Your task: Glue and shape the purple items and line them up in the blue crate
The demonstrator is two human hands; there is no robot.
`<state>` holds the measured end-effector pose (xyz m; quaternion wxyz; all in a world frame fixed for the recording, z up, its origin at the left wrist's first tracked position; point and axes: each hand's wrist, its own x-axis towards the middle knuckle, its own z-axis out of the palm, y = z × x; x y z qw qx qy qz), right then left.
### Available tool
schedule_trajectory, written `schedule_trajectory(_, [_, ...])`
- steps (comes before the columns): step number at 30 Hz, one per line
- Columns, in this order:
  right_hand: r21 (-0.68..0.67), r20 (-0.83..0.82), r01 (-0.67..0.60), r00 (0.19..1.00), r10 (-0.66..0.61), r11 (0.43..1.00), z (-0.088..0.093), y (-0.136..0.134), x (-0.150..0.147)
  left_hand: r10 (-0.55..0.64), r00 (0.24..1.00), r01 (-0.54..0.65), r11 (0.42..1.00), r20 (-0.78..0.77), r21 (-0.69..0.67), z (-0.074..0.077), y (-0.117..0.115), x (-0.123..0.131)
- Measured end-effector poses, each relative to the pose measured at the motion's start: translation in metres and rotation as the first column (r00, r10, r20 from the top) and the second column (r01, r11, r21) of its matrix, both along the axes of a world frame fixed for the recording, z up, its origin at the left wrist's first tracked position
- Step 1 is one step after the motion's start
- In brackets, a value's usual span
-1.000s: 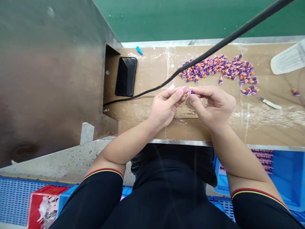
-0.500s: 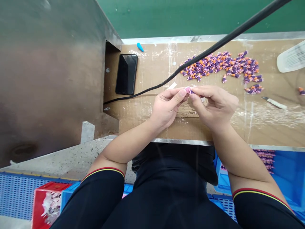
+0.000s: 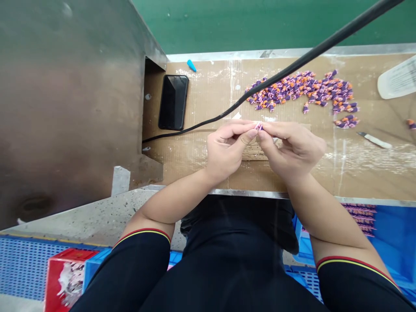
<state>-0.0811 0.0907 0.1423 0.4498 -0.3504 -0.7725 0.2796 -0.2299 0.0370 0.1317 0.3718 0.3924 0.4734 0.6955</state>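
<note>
Between the fingertips of both hands is a tiny pink-and-purple figurine piece (image 3: 259, 126), mostly covered by the fingers. My left hand (image 3: 227, 149) pinches it from the left with thumb and index finger. From the right, my right hand (image 3: 290, 149) grips it the same way, so the fingertips of both hands nearly meet. Beyond the hands lies a pile of small purple, pink and orange figurine pieces (image 3: 292, 88), partly crossed by the cable. A smaller cluster of the same pieces (image 3: 347, 121) sits nearer, right of my right hand.
A black cable (image 3: 234, 105) runs slanting over the cardboard-covered table (image 3: 195, 151). A phone (image 3: 173, 102) and a blue cap (image 3: 191, 65) lie left; a small knife (image 3: 375, 140) and white bottle (image 3: 398, 79) right. A metal housing (image 3: 71, 108) stands left. Below are blue (image 3: 393, 234) and red crates (image 3: 53, 281).
The left fingers have shifted round the small piece, hiding more of its pink part. Both hands are otherwise in nearly the same place, and the pile is unchanged.
</note>
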Motion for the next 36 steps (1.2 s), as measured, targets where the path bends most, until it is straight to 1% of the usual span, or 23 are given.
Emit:
schedule_trajectory(2, [0.022,-0.024,-0.023,0.999,0.024,0.999,-0.001,0.001,0.001,-0.010,1.000,0.010,1.000,-0.028,-0.016,0.003,-0.001,-0.002])
schedule_trajectory(4, [0.040,-0.013,-0.030,0.999,0.031,0.999,-0.004,0.003,0.003,-0.014,0.999,0.013,1.000,-0.041,-0.017,0.004,-0.002,-0.003])
schedule_trajectory(8, [0.051,0.026,-0.016,1.000,0.015,0.999,-0.011,0.006,0.003,-0.013,0.999,0.011,0.999,-0.050,-0.030,0.001,-0.004,-0.001])
schedule_trajectory(13, [0.070,-0.061,-0.042,0.997,0.046,0.997,-0.015,0.007,0.001,-0.044,0.999,0.044,0.999,-0.007,-0.016,-0.001,-0.005,0.001])
schedule_trajectory(17, [0.077,-0.038,-0.017,0.999,0.020,0.997,-0.012,0.006,-0.001,-0.042,0.999,0.042,0.999,0.027,-0.009,-0.004,-0.004,0.002])
schedule_trajectory(20, [0.120,-0.084,0.018,0.996,-0.008,0.993,-0.005,0.004,-0.005,-0.029,0.999,0.030,0.999,0.024,-0.036,-0.009,-0.003,0.003])
schedule_trajectory(22, [0.173,-0.122,0.024,0.993,-0.003,0.985,0.000,0.003,-0.007,-0.011,1.000,0.012,0.998,0.019,-0.062,-0.012,-0.002,0.003])
schedule_trajectory(23, [0.194,-0.115,0.015,0.993,0.007,0.981,0.003,0.002,-0.008,0.001,1.000,0.000,0.998,0.016,-0.070,-0.013,-0.002,0.003])
schedule_trajectory(26, [0.238,-0.086,0.012,0.996,0.009,0.971,0.007,0.001,-0.010,0.032,0.999,-0.032,0.999,-0.015,-0.009,-0.008,-0.002,0.000])
schedule_trajectory(27, [0.273,-0.138,0.038,0.990,0.000,0.961,0.007,0.002,-0.011,0.045,0.998,-0.045,0.999,-0.035,0.000,-0.006,-0.002,-0.001])
schedule_trajectory(28, [0.304,-0.173,0.045,0.985,0.009,0.952,0.005,0.003,-0.013,0.051,0.996,-0.053,0.998,-0.068,-0.031,-0.005,-0.002,-0.002])
schedule_trajectory(29, [0.280,-0.169,0.023,0.985,0.025,0.960,0.002,0.005,-0.014,0.050,0.996,-0.054,0.997,-0.078,-0.057,-0.003,-0.002,-0.004])
schedule_trajectory(30, [0.283,-0.168,-0.003,0.984,0.052,0.959,-0.002,0.008,-0.015,0.046,0.996,-0.051,0.996,-0.082,-0.069,-0.003,-0.002,-0.005])
schedule_trajectory(33, [0.310,-0.182,0.002,0.982,0.057,0.951,-0.011,0.014,-0.019,0.054,0.993,-0.060,0.997,-0.105,-0.056,-0.004,0.000,-0.009])
schedule_trajectory(36, [0.320,-0.182,-0.011,0.981,0.073,0.947,-0.012,0.017,-0.019,0.062,0.990,-0.068,0.997,-0.126,-0.044,-0.005,0.001,-0.013])
